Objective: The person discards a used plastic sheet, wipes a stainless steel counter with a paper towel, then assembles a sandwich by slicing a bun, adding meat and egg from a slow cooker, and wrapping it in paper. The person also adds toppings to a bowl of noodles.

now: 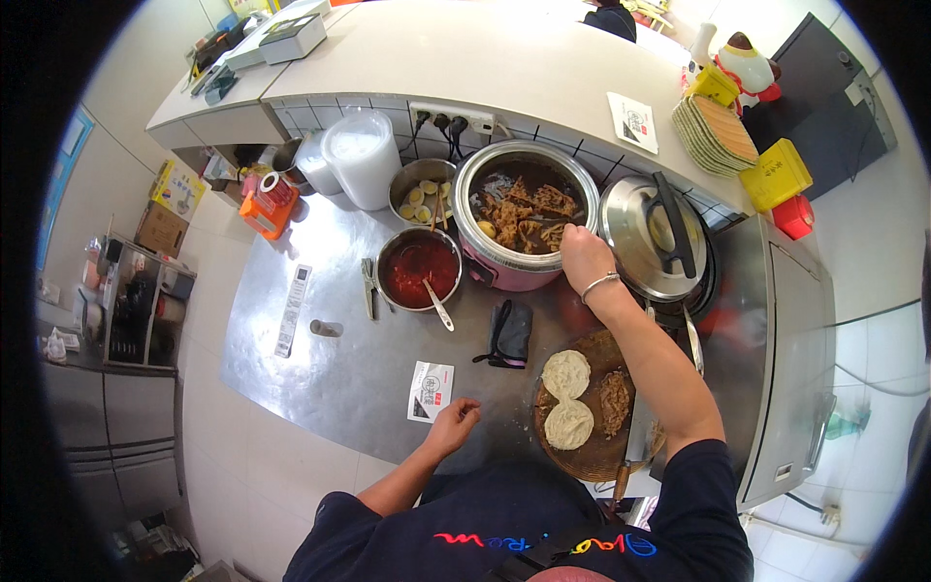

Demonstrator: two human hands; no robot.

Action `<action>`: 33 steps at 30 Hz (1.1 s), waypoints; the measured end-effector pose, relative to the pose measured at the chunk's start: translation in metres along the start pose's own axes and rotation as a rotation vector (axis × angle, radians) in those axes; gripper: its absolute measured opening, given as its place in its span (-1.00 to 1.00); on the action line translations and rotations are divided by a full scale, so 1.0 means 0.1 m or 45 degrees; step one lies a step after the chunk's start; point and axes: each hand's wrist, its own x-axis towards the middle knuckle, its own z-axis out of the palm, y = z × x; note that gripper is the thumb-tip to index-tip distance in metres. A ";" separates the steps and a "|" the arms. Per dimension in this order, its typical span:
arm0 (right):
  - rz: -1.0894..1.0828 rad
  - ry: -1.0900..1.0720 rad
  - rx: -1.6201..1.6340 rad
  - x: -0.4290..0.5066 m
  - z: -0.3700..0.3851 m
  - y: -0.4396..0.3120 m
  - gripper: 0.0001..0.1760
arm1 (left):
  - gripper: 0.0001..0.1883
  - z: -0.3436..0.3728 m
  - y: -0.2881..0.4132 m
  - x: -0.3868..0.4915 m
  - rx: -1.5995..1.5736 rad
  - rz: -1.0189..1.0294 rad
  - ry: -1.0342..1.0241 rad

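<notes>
My right hand (588, 256) is closed at the near right rim of a pink electric cooker (513, 270); whether its fingers grip something is hidden. Braised meat (518, 211) and an egg sit in the dark broth. Loosely curled, my left hand (452, 428) hovers by the edge of a printed paper bag (429, 389), with nothing visible in it. Below my right forearm lies a round wooden chopping board (582, 465). It carries two pale flatbread rounds (567, 400), touching each other, a heap of chopped meat (615, 404) and a cleaver (640, 429).
Left of the cooker stand a pan of red sauce (411, 269) with a spoon and a bowl of halved eggs (423, 196). A steel lid (651, 236) rests at right. A dark folded cloth pouch (511, 331) and tongs (369, 289) lie on the steel table (349, 378).
</notes>
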 end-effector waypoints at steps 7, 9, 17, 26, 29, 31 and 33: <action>0.626 0.019 1.165 0.29 0.24 0.07 -0.61 | -0.67 0.03 0.02 0.04 -0.060 -0.049 -0.003; 0.681 0.000 1.467 0.28 0.29 0.06 -0.63 | -0.67 0.03 0.04 0.05 -0.040 0.007 0.004; 0.928 0.111 2.283 -0.05 0.13 0.05 -0.64 | -0.66 -0.02 0.04 0.01 0.047 0.037 0.001; 0.725 0.186 2.013 -0.30 -0.01 0.05 -0.60 | -0.66 0.03 0.03 -0.01 0.036 0.018 -0.038; 0.531 0.236 1.605 -0.31 -0.07 0.09 -0.62 | -0.65 0.04 0.06 -0.01 0.007 0.005 -0.035; 0.350 0.346 1.239 -0.30 -0.14 0.13 -0.64 | -0.65 0.03 0.07 -0.02 0.017 -0.010 -0.065; 0.118 0.523 0.820 -0.27 -0.20 0.18 -0.68 | -0.65 0.03 0.07 -0.03 0.055 0.014 -0.057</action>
